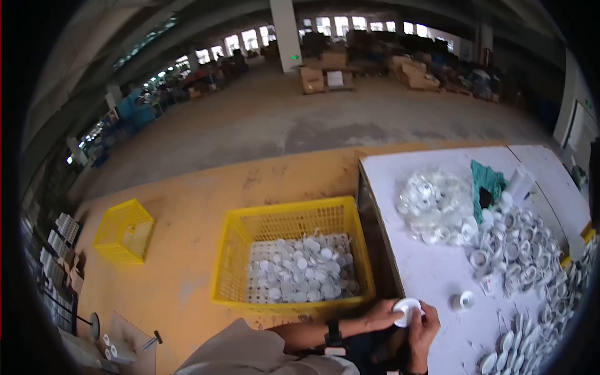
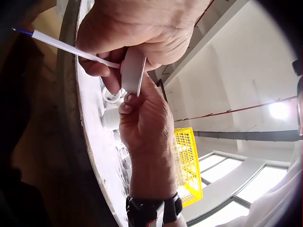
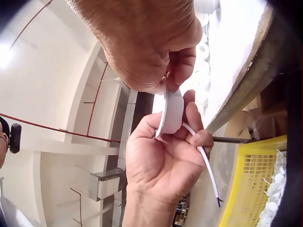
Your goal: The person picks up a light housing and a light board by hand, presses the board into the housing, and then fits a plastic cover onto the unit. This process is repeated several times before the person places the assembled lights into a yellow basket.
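Observation:
Both hands are at a white round flanged plastic part (image 1: 409, 305), held in front of the body beside the table edge. My left hand (image 1: 379, 315) grips it by the side, thumb at the rim. A white cable (image 3: 207, 165) runs out of its back between the left fingers, ending in a dark blue tip. My right hand (image 1: 425, 328) pinches the opposite edge of the part, as the right wrist view also shows. Close to the right hand, a white cup-shaped part (image 1: 463, 301) stands on the white table (image 1: 431, 269).
Heaps of white ring-shaped parts (image 1: 522, 244) and flat white discs (image 1: 515, 347) cover the table's right side. Behind lie clear plastic bags (image 1: 434, 203) and a green bag (image 1: 487, 184). Left of the table is a yellow crate (image 1: 226, 256) of white discs; another yellow crate (image 1: 125, 231) stands farther left.

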`<state>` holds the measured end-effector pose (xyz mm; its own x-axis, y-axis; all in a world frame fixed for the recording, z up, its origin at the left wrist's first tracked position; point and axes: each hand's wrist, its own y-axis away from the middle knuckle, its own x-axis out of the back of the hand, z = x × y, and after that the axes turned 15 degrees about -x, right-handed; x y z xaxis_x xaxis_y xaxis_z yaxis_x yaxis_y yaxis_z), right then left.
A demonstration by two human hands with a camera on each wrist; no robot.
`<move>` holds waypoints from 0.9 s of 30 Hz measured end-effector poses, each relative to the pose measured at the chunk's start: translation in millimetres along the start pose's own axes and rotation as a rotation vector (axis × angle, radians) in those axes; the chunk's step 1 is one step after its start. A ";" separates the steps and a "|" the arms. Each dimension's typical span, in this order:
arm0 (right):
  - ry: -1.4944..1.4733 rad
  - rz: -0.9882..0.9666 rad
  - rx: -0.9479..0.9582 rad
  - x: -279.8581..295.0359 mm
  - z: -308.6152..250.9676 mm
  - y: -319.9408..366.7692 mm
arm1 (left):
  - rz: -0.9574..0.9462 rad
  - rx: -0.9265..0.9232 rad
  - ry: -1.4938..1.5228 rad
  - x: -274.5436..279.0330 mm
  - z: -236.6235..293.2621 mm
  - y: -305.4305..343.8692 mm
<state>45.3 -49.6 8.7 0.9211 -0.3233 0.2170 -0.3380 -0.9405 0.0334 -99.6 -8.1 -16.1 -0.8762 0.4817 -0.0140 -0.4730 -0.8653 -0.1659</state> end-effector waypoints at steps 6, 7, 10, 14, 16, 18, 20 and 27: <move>0.171 0.087 0.209 11.2 -11.3 -15.0 | 0.160 -0.103 0.150 -15.0 2.1 -15.6; 0.144 0.080 0.079 15.6 -21.6 -11.4 | 0.156 -0.136 0.057 -14.4 6.3 -17.2; -0.055 0.013 -0.104 18.7 -25.9 -5.3 | 0.071 -0.060 0.006 -12.3 23.3 -20.0; -0.159 -0.002 -0.088 25.7 -18.6 -2.6 | 0.001 -0.059 0.017 -12.6 20.4 -24.2; -0.171 -0.002 -0.093 31.4 -15.4 -4.9 | -0.038 -0.070 -0.045 -17.3 25.7 -29.4; -0.147 0.021 -0.085 33.5 -12.1 -7.1 | -0.056 -0.078 -0.064 -19.0 29.6 -33.8; -0.124 0.045 -0.090 37.4 -7.2 -6.1 | -0.078 -0.075 -0.081 -24.2 28.7 -35.4; -0.138 0.103 -0.170 52.9 1.2 -5.5 | -0.126 -0.071 -0.124 -41.6 23.6 -43.5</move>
<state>96.1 -61.6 18.8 0.8938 -0.4387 0.0929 -0.4484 -0.8745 0.1847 -44.8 6.2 15.0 -0.8173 0.5609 0.1321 -0.5758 -0.7852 -0.2278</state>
